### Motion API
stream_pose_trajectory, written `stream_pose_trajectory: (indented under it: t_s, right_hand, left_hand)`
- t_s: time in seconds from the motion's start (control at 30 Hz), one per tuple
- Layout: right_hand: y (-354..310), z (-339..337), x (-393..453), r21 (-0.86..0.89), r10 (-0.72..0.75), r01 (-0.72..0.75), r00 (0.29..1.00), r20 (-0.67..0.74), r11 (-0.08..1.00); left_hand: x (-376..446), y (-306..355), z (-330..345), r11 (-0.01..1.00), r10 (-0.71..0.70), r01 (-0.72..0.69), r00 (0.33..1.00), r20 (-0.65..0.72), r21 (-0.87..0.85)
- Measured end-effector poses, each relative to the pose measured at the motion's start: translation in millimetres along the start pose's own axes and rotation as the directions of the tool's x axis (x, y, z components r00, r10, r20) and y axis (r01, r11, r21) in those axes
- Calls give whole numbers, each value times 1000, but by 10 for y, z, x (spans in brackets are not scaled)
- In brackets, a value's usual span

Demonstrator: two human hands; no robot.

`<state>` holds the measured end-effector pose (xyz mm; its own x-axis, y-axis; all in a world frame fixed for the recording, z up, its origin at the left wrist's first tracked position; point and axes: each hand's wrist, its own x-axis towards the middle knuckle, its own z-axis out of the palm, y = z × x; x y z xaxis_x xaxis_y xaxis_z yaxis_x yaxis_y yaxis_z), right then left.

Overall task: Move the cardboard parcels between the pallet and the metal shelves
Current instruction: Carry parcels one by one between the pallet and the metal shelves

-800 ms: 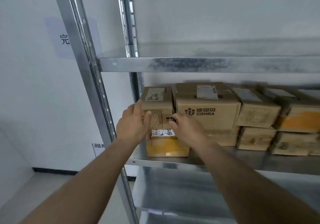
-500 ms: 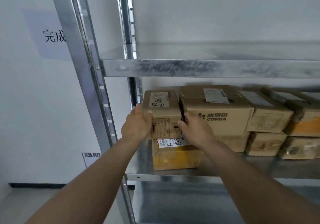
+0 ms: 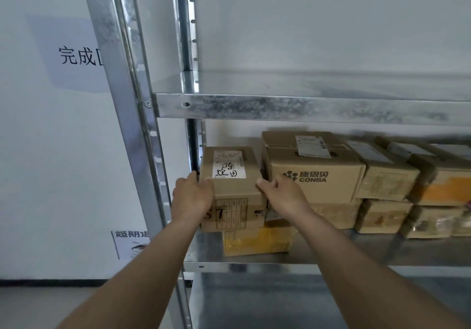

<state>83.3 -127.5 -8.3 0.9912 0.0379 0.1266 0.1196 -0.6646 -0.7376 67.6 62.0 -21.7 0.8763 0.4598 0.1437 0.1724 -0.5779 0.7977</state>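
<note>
Both hands, left [image 3: 191, 196] and right [image 3: 283, 194], grip the small brown cardboard parcel [image 3: 233, 175] on the galvanised metal shelf [image 3: 254, 261]; several parcels are shelved, the pallet is unseen.

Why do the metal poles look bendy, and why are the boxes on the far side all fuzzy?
Head view: the wide-angle lens bows the grey metal shelf post near the picture's edge; it is probably straight. Head view: the brown cardboard parcels at the far right are smeared and soft, while the small brown cardboard box with the handwritten white label is sharp. Head view: soft, even light, faint shadows.
</note>
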Motion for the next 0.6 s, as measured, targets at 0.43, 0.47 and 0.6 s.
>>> stream_pose_trajectory:
  t_s: [0.43, 0.47, 0.6]
  right_hand:
    - [34, -186, -234, 295, 56, -201, 898, 437, 934]
    - [58, -194, -283, 305, 28, -178, 898, 439, 936]
    - [180, -258, -498, 370, -88, -58, 927, 366, 927]
  left_hand:
    - [-452, 86, -245, 970, -66, 133, 950, 304, -206]
    - [-514, 75, -270, 964, -50, 127, 949, 311, -233]
    - [-836, 5, -340, 933, 38, 73, 953, 300, -353]
